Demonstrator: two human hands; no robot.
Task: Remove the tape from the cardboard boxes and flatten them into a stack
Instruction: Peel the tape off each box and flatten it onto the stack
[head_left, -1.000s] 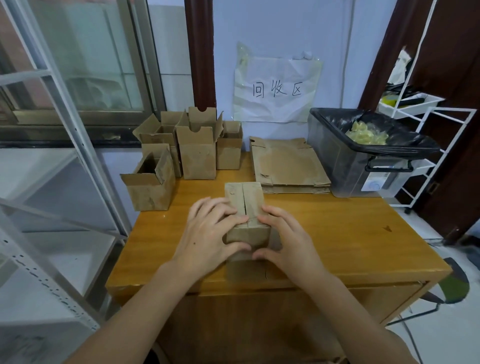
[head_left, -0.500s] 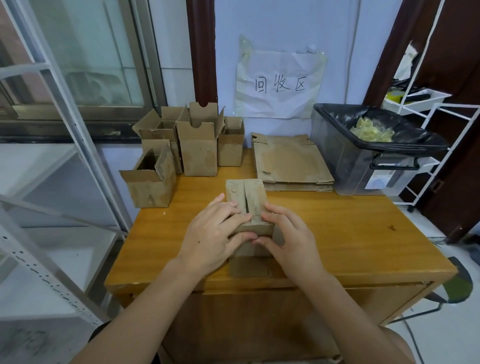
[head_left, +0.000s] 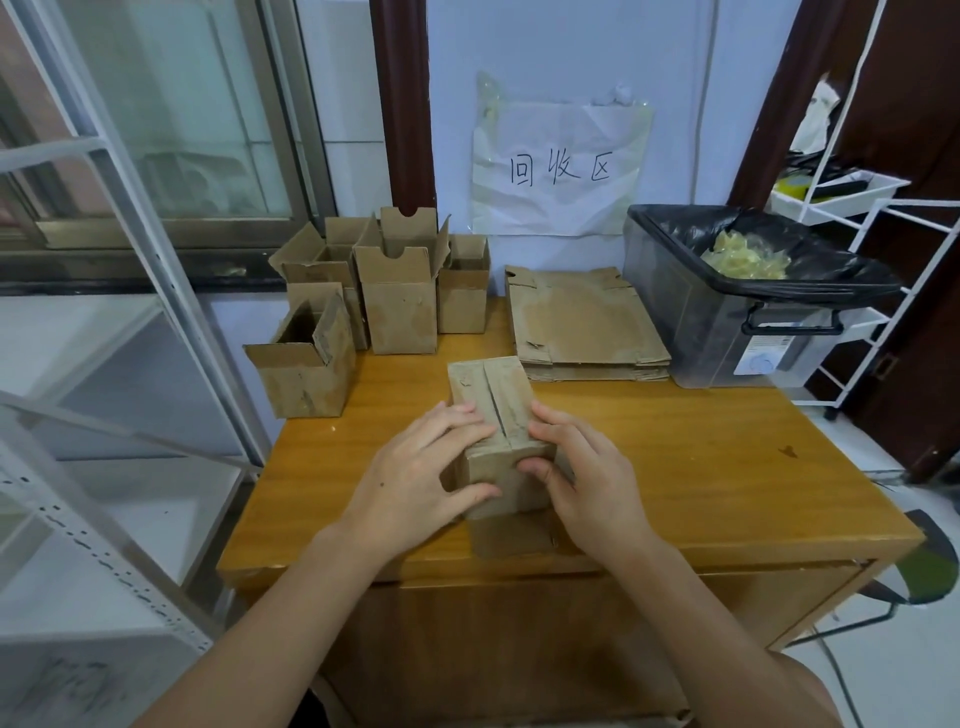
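While the closed cardboard box lies near the wooden table's front edge, the left hand and right hand clasp its near end; tugging could slide it off.

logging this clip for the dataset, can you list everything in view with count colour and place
box in hand: 1, brown cardboard, near middle of the table, lying on its side
open boxes: about 6, brown cardboard, upright, far left of the table
flattened stack: 1 pile, brown cardboard, far middle of the table
bin: 1, grey with black liner, far right of the table, yellowish scraps inside
table: 1, orange-brown wood
paper sign: 1, white with handwriting, taped to the wall
metal shelving: 1, white, left of the table
wire rack: 1, white, right of the bin
left hand: gripping the box's left side
right hand: gripping the box's right side
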